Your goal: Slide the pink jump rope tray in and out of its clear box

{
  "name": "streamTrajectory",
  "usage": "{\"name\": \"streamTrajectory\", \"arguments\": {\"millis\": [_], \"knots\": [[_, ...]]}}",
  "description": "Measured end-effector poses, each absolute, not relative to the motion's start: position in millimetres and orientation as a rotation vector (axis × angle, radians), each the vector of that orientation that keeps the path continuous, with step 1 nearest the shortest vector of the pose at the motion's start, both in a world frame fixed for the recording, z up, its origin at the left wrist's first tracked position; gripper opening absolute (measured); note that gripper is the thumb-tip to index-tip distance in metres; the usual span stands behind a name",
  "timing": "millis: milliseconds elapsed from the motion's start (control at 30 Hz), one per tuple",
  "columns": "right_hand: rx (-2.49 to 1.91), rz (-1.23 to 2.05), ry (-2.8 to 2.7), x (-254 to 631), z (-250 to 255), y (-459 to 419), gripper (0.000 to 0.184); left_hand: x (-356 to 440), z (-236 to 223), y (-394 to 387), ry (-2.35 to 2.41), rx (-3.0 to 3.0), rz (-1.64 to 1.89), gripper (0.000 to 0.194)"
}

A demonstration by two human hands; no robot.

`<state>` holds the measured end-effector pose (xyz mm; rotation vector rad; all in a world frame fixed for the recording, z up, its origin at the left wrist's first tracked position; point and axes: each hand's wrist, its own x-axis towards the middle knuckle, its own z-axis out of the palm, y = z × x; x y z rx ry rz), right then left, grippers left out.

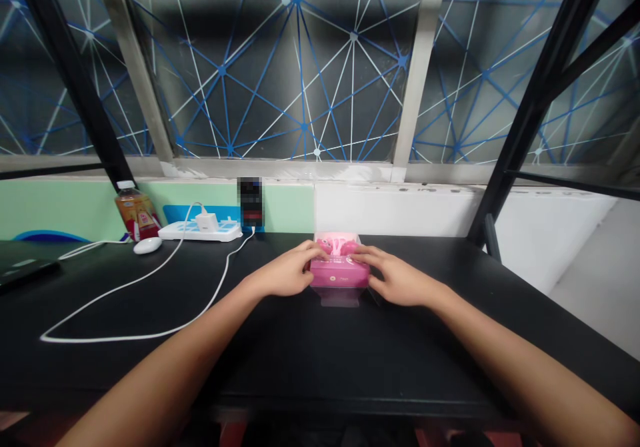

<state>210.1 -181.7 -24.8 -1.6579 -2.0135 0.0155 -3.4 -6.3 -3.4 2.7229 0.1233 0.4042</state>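
A small pink box (340,272) with a clear plastic section stands on the black table (320,360) in front of me, with pink shapes visible inside its top. My left hand (285,271) grips its left side, fingertips reaching over the top edge. My right hand (395,278) presses against its right side, with the fingers curled onto the upper corner. The box's far side is hidden from this view.
To the left lie a white mouse (147,245), a looped white cable (135,314) and a white power strip (200,231) with a plugged-in charger. A juice bottle (137,212) stands behind them. Black metal posts (537,107) rise at the table's right.
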Motion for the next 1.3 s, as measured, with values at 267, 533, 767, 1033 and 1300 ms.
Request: {"name": "streamTrajectory", "arguments": {"millis": [267, 533, 767, 1033, 1300], "knots": [[-1.715, -0.152, -1.987, 207.7, -24.0, -176.7, 0.034, -2.0, -1.0, -4.6, 0.085, 2.681, 0.431, 0.033], [-1.802, 0.073, -2.102, 204.0, -14.8, -191.5, 0.084, 0.6, -0.9, -4.2, 0.130, 2.629, 0.446, 0.026], [-1.582, -0.106, -2.341, 167.6, 1.6, -198.1, 0.023, 6.1, -4.6, 1.2, 0.100, 2.653, 0.475, 0.024], [-1.636, 0.090, -2.281, 158.9, -0.3, -203.8, 0.048, 9.7, -1.7, -2.0, 0.221, 2.693, 0.608, 0.015], [-1.515, 0.220, -2.455, 148.0, 8.3, -204.3, 0.027, 19.9, -8.9, 3.6, 0.550, 2.669, 0.694, 0.024]]}}
